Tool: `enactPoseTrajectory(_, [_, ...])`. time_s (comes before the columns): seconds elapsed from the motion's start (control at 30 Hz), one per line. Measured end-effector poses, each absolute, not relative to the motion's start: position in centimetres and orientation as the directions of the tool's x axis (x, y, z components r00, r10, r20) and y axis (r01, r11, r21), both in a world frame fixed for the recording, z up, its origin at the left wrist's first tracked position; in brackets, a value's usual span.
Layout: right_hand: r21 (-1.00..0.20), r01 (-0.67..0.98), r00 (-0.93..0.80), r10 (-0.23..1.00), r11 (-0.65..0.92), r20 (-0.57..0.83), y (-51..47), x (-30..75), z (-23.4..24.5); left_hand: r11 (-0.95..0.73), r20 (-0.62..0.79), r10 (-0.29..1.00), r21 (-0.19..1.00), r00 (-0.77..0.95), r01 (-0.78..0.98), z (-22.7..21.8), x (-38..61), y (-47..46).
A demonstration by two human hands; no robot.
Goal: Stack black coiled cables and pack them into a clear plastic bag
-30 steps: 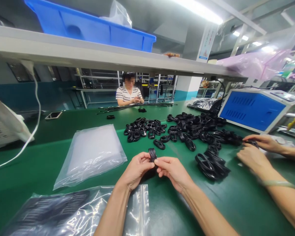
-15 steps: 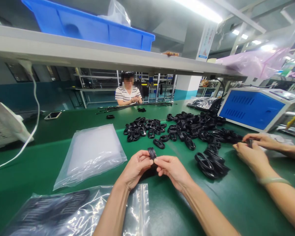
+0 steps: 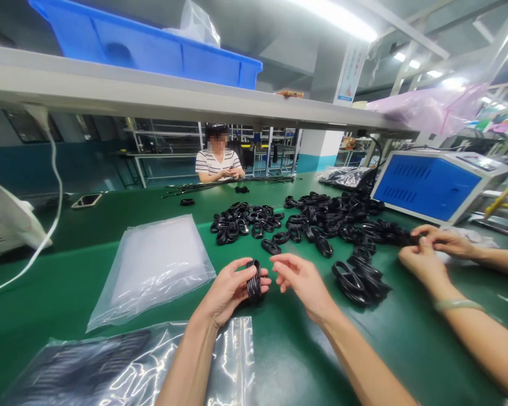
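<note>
A coiled black cable [image 3: 254, 283] rests upright in my left hand [image 3: 228, 287], with the thumb on one side and the fingers behind it. Just to the right, my right hand [image 3: 300, 282] is apart from the coil, its fingers loosely bent and nothing visible between them. Beyond both hands lies a pile of black cable coils [image 3: 322, 217] on the green table [image 3: 296, 349]. A nearer bunch of coils [image 3: 358, 285] sits right of my right hand.
Left are a stack of clear plastic bags [image 3: 152, 265] and a bag of black coils [image 3: 93, 361]. A co-worker's hands [image 3: 432, 254] handle something dark at right. A blue machine [image 3: 427, 183] stands behind; a shelf [image 3: 161, 98] crosses above. Another person [image 3: 218, 160] sits opposite.
My right hand has let go of the cable coil and drawn slightly away to the right. In my left hand the coil has turned and now sits lower, more fully in view.
</note>
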State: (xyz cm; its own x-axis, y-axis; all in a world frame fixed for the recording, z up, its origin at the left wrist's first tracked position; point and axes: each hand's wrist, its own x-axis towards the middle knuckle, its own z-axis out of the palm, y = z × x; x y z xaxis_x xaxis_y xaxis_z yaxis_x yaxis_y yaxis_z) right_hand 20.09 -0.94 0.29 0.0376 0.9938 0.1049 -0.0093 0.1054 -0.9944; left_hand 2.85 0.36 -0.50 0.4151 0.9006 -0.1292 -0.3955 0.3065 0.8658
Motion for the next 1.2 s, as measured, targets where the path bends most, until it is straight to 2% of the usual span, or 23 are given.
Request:
enactPoseTrajectory(0.13, [-0.957,0.163,-0.086,0.970,0.240,0.229,-1.4,19.7,0.3,0.331,-0.118,0.839,0.886,0.531,-0.326,0.0,3.2,-0.2])
enactPoseTrajectory(0.27, [-0.942,0.185,-0.158,0.954,0.280,0.253,-1.5,19.7,0.4,0.322,-0.090,0.767,0.911,0.635,-0.260,0.8,3.6,-0.6])
enactPoseTrajectory(0.33, [-0.971,0.133,-0.024,0.980,0.200,0.199,-1.0,20.4,0.3,0.260,-0.094,0.829,0.937,0.551,-0.232,1.0,3.4,-0.2])
enactPoseTrajectory(0.43, [-0.997,0.015,0.238,0.968,0.072,0.073,-0.1,21.8,-0.2,0.032,-0.004,0.979,0.991,0.203,-0.131,0.6,2.5,0.9])
enactPoseTrajectory(0.5, [-0.998,-0.037,0.326,0.945,0.044,0.030,0.4,22.6,-0.6,-0.062,0.062,0.997,0.998,0.044,0.003,0.0,2.1,1.5])
enactPoseTrajectory(0.57, [-0.997,-0.067,0.365,0.931,0.031,0.005,0.7,23.0,-1.1,-0.068,0.065,0.997,0.994,0.037,0.087,-0.8,2.1,1.7])
enactPoseTrajectory(0.63, [-0.993,-0.114,0.386,0.922,0.006,-0.039,0.8,23.0,-1.5,-0.067,0.053,0.993,0.989,0.104,0.136,-1.5,2.4,1.5])
enactPoseTrajectory(0.8, [-0.963,-0.261,0.350,0.924,-0.065,-0.157,0.8,22.3,-1.8,-0.169,0.104,0.973,0.929,0.204,0.330,-2.4,3.6,0.9])
enactPoseTrajectory(0.9, [-0.940,-0.328,0.317,0.926,-0.097,-0.206,0.8,22.1,-1.9,-0.158,0.104,0.975,0.945,0.194,0.286,-2.5,4.0,0.8])
enactPoseTrajectory(1.07, [-0.909,-0.401,0.278,0.930,-0.114,-0.239,0.8,21.8,-2.2,-0.045,0.017,0.986,0.986,0.166,0.162,-2.1,4.1,1.0])
enactPoseTrajectory(1.2, [-0.904,-0.417,0.251,0.943,-0.100,-0.220,0.6,21.0,-2.5,0.099,-0.085,0.975,0.993,0.204,-0.059,-1.5,4.1,0.7])
